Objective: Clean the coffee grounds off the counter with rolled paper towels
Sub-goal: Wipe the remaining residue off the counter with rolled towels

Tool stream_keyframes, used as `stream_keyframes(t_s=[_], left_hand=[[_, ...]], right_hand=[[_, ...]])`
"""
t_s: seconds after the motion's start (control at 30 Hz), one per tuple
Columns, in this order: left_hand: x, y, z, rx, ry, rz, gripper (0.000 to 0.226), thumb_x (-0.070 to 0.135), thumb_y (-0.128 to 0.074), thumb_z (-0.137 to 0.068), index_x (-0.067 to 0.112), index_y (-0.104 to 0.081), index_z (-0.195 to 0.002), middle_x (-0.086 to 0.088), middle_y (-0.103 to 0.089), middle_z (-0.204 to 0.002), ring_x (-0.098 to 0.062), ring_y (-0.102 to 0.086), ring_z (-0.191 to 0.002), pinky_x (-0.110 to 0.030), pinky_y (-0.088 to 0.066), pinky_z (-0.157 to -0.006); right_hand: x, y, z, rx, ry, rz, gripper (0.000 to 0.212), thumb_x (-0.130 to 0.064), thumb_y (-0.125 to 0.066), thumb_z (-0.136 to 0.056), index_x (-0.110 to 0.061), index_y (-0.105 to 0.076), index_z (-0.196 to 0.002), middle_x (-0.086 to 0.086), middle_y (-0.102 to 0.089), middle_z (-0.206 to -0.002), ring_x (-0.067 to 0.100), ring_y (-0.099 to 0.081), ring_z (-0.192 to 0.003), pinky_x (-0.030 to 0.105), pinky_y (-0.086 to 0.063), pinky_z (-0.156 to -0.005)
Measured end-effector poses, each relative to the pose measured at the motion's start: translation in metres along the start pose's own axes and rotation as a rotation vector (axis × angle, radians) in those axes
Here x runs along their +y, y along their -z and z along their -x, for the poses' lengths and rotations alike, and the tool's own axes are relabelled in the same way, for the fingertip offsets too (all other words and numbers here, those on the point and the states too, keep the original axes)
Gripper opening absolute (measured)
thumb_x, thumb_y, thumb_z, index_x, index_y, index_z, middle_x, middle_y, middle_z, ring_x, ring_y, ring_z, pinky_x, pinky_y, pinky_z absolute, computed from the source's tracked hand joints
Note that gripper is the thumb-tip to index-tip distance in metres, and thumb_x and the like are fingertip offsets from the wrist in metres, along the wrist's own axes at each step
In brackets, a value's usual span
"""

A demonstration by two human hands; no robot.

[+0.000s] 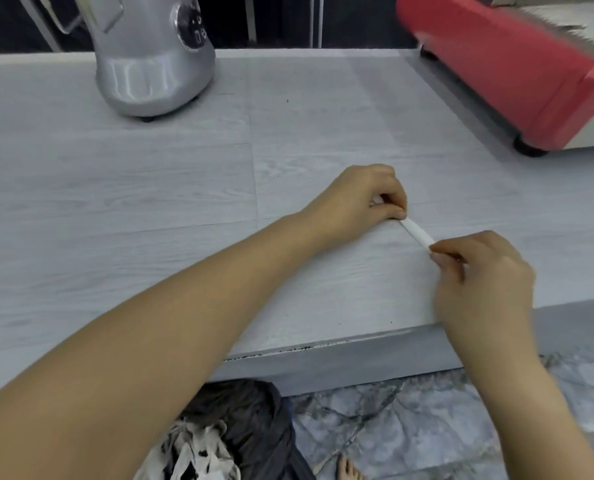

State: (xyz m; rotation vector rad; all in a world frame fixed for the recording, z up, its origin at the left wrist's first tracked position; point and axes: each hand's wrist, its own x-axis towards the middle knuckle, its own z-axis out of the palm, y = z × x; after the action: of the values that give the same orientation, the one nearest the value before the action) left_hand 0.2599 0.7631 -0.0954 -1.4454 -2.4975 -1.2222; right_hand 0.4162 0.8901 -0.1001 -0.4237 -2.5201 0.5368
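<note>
A thin white rolled paper towel (pixel 418 233) lies stretched on the pale wood-grain counter (pixel 184 188). My left hand (pixel 361 199) pinches its far end against the counter. My right hand (pixel 479 271) pinches its near end close to the counter's front edge. A line of dark coffee grounds (pixel 288 350) sits along the front edge of the counter, left of my right forearm. A few tiny dark specks (pixel 287 100) dot the counter farther back.
A silver appliance (pixel 153 53) stands at the back left. A red machine (pixel 517 71) stands at the back right. Below the counter, a dark bin bag (pixel 250 414) holds soiled crumpled paper towels (pixel 198 452). Marble floor and a bare foot (pixel 349 467) show at the bottom.
</note>
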Motion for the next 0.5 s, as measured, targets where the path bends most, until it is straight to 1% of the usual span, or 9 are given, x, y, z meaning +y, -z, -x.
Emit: stream_keyframes(t_s=[0.1,0.17,0.23,0.3,0.33,0.43,0.5], left_hand=[[-0.012,0.022,0.024,0.052,0.073,0.001,0.005,0.012,-0.075,-0.082,0.010,-0.076,-0.086,0.000,-0.066,-0.085,-0.008,-0.060,-0.083,-0.023,-0.048,-0.080],[-0.019,0.047,0.050,0.097,0.138,-0.021,0.006,0.012,-0.077,-0.081,0.009,-0.076,-0.087,0.000,-0.066,-0.085,-0.006,-0.060,-0.081,-0.018,-0.046,-0.079],[-0.025,0.074,0.082,0.132,0.213,-0.071,0.007,0.012,-0.077,-0.082,0.008,-0.077,-0.088,-0.001,-0.068,-0.086,-0.007,-0.061,-0.081,-0.015,-0.045,-0.079],[-0.026,0.101,0.119,0.158,0.305,-0.113,0.006,0.013,-0.077,-0.083,0.010,-0.077,-0.089,-0.001,-0.069,-0.088,-0.009,-0.063,-0.083,-0.014,-0.044,-0.078],[-0.026,0.112,0.137,0.176,0.344,-0.133,0.005,0.013,-0.076,-0.084,0.011,-0.077,-0.089,0.000,-0.069,-0.089,-0.010,-0.063,-0.084,-0.014,-0.044,-0.077],[-0.021,0.141,0.191,0.231,0.435,-0.191,0.004,0.014,-0.074,-0.085,0.014,-0.077,-0.089,0.002,-0.069,-0.089,-0.011,-0.062,-0.085,-0.020,-0.045,-0.076],[-0.016,0.154,0.221,0.259,0.475,-0.224,0.005,0.015,-0.074,-0.084,0.015,-0.077,-0.088,0.003,-0.069,-0.089,-0.014,-0.063,-0.086,-0.031,-0.047,-0.077]], right_hand=[[-0.018,-0.014,-0.006,-0.037,0.076,-0.049,0.013,0.010,-0.065,-0.079,0.000,-0.072,-0.083,0.011,-0.060,-0.078,0.026,-0.053,-0.073,0.021,-0.024,-0.061],[-0.045,-0.028,-0.003,-0.080,0.147,-0.101,0.014,0.012,-0.066,-0.077,0.000,-0.072,-0.081,0.011,-0.059,-0.077,0.027,-0.053,-0.074,0.024,-0.026,-0.060],[-0.079,-0.043,0.008,-0.141,0.209,-0.147,0.015,0.016,-0.067,-0.074,0.001,-0.070,-0.078,0.009,-0.056,-0.075,0.025,-0.050,-0.073,0.027,-0.028,-0.058],[-0.115,-0.055,0.022,-0.197,0.254,-0.175,0.020,0.019,-0.068,-0.070,-0.001,-0.068,-0.075,0.006,-0.052,-0.073,0.020,-0.046,-0.072,0.026,-0.029,-0.057],[-0.132,-0.060,0.029,-0.215,0.281,-0.194,0.022,0.020,-0.068,-0.068,-0.002,-0.067,-0.074,0.006,-0.051,-0.072,0.021,-0.046,-0.071,0.026,-0.030,-0.056],[-0.172,-0.072,0.049,-0.265,0.371,-0.277,0.023,0.020,-0.068,-0.067,-0.001,-0.067,-0.076,0.009,-0.053,-0.074,0.024,-0.049,-0.072,0.031,-0.038,-0.055],[-0.188,-0.078,0.061,-0.314,0.439,-0.313,0.024,0.021,-0.069,-0.067,0.000,-0.068,-0.078,0.009,-0.054,-0.076,0.025,-0.049,-0.074,0.033,-0.043,-0.057]])
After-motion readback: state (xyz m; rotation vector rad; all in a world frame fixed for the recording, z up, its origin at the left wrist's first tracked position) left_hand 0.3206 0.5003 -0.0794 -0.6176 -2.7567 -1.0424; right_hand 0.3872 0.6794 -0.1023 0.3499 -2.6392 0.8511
